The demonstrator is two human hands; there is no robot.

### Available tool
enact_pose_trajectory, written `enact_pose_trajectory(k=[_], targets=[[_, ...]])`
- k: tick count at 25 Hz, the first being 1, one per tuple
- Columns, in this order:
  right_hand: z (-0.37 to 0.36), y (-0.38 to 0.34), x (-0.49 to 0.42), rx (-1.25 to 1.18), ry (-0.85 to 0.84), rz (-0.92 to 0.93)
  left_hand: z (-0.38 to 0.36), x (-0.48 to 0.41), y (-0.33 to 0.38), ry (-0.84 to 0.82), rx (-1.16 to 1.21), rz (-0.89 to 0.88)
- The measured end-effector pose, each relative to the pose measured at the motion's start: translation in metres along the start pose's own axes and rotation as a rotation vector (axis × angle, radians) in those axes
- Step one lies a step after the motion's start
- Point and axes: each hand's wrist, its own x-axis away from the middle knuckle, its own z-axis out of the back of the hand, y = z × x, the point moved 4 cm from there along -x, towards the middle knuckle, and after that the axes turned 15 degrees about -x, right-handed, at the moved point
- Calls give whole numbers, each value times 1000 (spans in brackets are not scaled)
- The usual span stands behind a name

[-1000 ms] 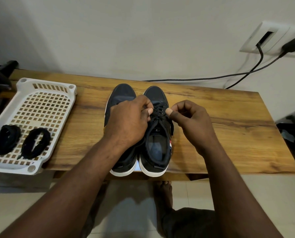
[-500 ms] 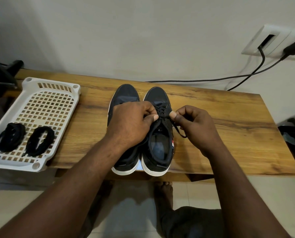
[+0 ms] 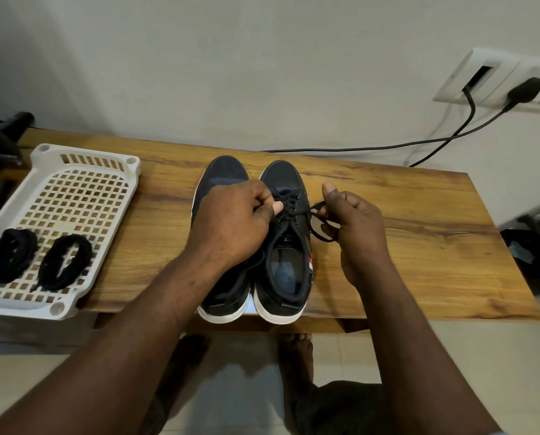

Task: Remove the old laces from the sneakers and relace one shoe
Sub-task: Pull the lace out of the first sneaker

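Note:
Two dark sneakers with white soles stand side by side, toes to the wall, on the wooden table (image 3: 419, 252). The right sneaker (image 3: 286, 268) carries a black lace (image 3: 289, 204) in its eyelets. My left hand (image 3: 231, 224) lies over the left sneaker (image 3: 223, 174) and pinches the lace at the right shoe's eyelets. My right hand (image 3: 355, 227), just right of that shoe, grips a loose loop of the same lace (image 3: 322, 235), thumb raised. Most of the left sneaker is hidden under my left hand and arm.
A white perforated basket (image 3: 83, 196) sits at the table's left end with two bundled black laces (image 3: 9, 259) (image 3: 64, 262) inside. Black cables (image 3: 388, 147) run along the wall to a socket (image 3: 498, 80). A bare foot (image 3: 295, 356) shows below the table's front edge.
My right hand has moved right and away from the shoe, drawing a loop of lace out with it. My left hand stays at the eyelets.

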Motion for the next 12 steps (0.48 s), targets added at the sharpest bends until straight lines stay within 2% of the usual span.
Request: enact_pose_trajectory(k=[2,5,12], targets=[[1,1,1,-115,14,-34,2,0,-1,-2,36,15],[-2,-6,3,-266,-53,-53,4,0,-1,-4,127,40],[-9,-9,-1,-419,-163,-63,11,1,2,-16,229,25]])
